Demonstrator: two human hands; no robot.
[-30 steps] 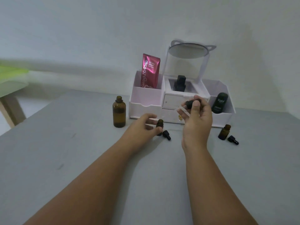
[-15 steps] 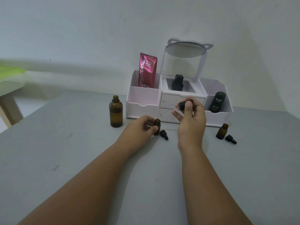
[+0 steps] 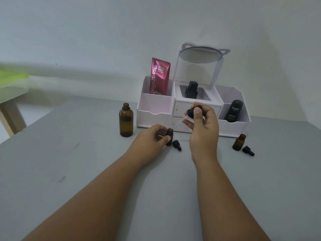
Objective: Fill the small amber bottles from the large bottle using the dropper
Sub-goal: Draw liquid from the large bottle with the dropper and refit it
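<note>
The large amber bottle [image 3: 126, 121] stands uncapped on the grey table [image 3: 69, 171], left of my hands. My left hand [image 3: 152, 136] grips a small amber bottle [image 3: 169, 136] upright on the table. My right hand [image 3: 203, 129] pinches the black bulb of the dropper [image 3: 190, 113]; its clear glass tube slants down-left with the tip just above the small bottle's mouth. A black dropper cap [image 3: 176, 145] lies beside that bottle. A second small amber bottle [image 3: 239, 142] stands open at the right with its black cap [image 3: 248, 150] next to it.
A white cosmetics organiser [image 3: 156, 108] with drawers and a round mirror [image 3: 201, 54] stands behind my hands. It holds a pink sachet [image 3: 159, 75], a black bottle [image 3: 191, 89] and a dark Kahf bottle [image 3: 233, 111]. A wooden table edge [image 3: 10, 94] shows far left.
My right hand has lowered and shifted left, bringing the dropper tip over the small bottle. My left hand has closed round that bottle.
</note>
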